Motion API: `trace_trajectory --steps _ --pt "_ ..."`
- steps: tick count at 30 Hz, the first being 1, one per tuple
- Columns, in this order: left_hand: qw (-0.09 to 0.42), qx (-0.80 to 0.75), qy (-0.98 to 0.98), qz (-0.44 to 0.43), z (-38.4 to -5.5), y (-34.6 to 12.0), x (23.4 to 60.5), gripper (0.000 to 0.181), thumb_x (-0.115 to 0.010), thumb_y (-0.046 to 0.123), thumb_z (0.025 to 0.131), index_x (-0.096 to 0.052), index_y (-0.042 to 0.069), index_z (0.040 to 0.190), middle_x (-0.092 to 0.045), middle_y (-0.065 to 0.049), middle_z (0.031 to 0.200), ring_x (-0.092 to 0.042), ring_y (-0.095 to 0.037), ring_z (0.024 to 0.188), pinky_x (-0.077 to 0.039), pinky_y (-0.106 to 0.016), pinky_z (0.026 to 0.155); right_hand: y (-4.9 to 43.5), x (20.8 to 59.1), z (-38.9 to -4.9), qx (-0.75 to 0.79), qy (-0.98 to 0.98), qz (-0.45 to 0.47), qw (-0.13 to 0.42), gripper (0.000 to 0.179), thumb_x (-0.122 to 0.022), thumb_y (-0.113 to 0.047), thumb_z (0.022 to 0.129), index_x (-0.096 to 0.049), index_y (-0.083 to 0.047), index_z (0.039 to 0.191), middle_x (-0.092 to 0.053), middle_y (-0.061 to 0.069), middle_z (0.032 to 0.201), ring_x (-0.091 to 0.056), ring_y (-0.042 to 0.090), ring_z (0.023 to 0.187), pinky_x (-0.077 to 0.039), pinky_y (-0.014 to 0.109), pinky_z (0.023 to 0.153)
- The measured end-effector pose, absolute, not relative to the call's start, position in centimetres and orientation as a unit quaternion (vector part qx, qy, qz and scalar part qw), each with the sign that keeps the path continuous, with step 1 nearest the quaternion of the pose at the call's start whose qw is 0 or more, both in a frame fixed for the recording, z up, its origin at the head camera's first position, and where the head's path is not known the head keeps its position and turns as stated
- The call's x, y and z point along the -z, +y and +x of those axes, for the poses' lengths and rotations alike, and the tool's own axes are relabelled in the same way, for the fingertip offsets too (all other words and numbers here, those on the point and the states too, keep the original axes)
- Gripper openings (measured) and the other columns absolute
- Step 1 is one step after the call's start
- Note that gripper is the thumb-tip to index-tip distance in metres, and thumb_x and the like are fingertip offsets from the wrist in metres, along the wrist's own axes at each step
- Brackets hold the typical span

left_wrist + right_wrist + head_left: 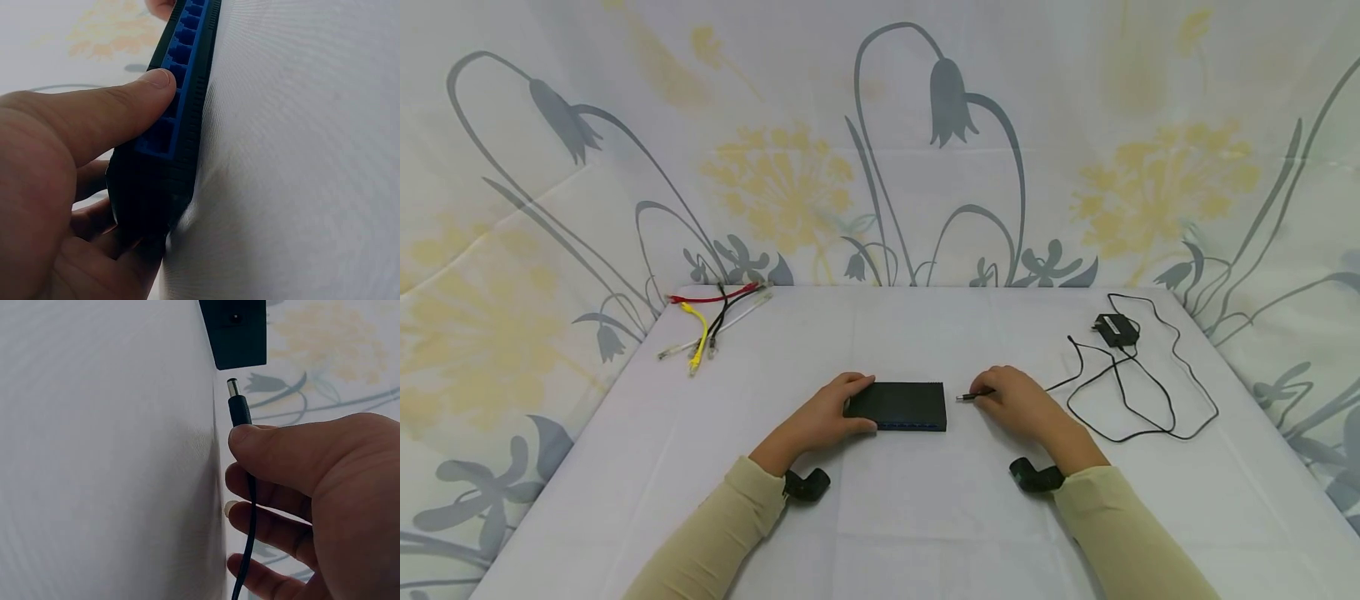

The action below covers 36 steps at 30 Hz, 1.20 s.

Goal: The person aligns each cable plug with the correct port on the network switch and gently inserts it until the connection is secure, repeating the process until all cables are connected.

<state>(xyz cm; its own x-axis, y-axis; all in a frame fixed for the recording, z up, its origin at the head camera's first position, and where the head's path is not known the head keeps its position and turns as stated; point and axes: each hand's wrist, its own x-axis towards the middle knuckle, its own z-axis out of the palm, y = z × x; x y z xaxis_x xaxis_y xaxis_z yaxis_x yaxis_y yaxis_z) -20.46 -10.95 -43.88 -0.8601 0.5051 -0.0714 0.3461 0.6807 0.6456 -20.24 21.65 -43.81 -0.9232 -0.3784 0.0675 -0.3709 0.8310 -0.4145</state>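
A flat black network switch (904, 406) lies on the table in the head view, with a row of blue ports (181, 53) along its near edge. My left hand (829, 412) grips its left end, thumb on the port side and fingers behind. To its right, my right hand (1017, 404) pinches a black barrel plug (240, 407) between thumb and fingers. The plug's metal tip points at the switch's right end, a short gap away. A round power socket (235, 318) shows on that end in the right wrist view.
At the right, a black power adapter (1117, 330) lies with its looped cord (1120, 398) spread over the table. Short network cables, red (711, 298), yellow (702, 337), black and white, lie in a heap at the far left. A flower-patterned cloth (887, 167) hangs behind.
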Motion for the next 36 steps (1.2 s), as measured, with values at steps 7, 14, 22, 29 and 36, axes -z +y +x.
trace_trajectory --steps 7,14,22,29,36 --pt "0.126 -0.318 0.909 0.236 -20.48 -10.96 43.94 0.077 -0.071 0.041 0.087 -0.037 0.017 0.151 -0.037 -0.006 0.152 -0.034 -0.027 0.142 -0.032 -0.049 0.114 21.5 43.97 -20.16 0.221 0.953 -0.208 0.012 0.013 -0.065 -0.014 0.092 -0.07 -0.012 0.104 -0.068 0.002 0.102 -0.061 0.023 0.1 -0.049 0.045 0.091" --pt "0.124 -0.312 0.911 0.239 -20.6 -11.0 44.13 0.078 -0.071 0.042 0.086 -0.036 0.017 0.151 -0.037 -0.005 0.152 -0.034 -0.027 0.142 -0.033 -0.048 0.114 21.33 43.9 -19.91 0.232 0.948 -0.219 0.015 0.013 -0.065 -0.014 0.091 -0.069 -0.013 0.103 -0.068 0.0 0.1 -0.062 0.019 0.096 -0.05 0.042 0.088" --pt "0.121 -0.311 0.913 0.235 -20.44 -10.95 43.98 0.077 -0.072 0.042 0.086 -0.037 0.018 0.15 -0.038 -0.005 0.151 -0.034 -0.026 0.142 -0.032 -0.047 0.114 21.14 44.02 -19.93 0.237 0.942 -0.238 0.014 0.012 -0.066 -0.015 0.091 -0.069 -0.014 0.102 -0.069 -0.002 0.099 -0.062 0.016 0.094 -0.05 0.04 0.085" --pt "0.117 -0.312 0.914 0.232 -20.51 -10.95 44.15 0.076 -0.072 0.041 0.086 -0.038 0.018 0.15 -0.039 -0.004 0.15 -0.035 -0.026 0.142 -0.032 -0.047 0.114 20.98 43.83 -19.79 0.235 0.941 -0.242 0.022 0.012 -0.066 -0.015 0.09 -0.07 -0.015 0.101 -0.068 -0.004 0.096 -0.06 0.013 0.089 -0.05 0.037 0.082" --pt "0.123 -0.315 0.913 0.228 -20.5 -10.93 44.1 0.076 -0.072 0.041 0.086 -0.037 0.019 0.15 -0.038 -0.004 0.151 -0.034 -0.026 0.143 -0.031 -0.048 0.114 20.86 43.74 -19.69 0.236 0.939 -0.247 0.025 0.012 -0.067 -0.015 0.09 -0.07 -0.015 0.102 -0.068 -0.004 0.096 -0.06 0.012 0.088 -0.05 0.036 0.082"
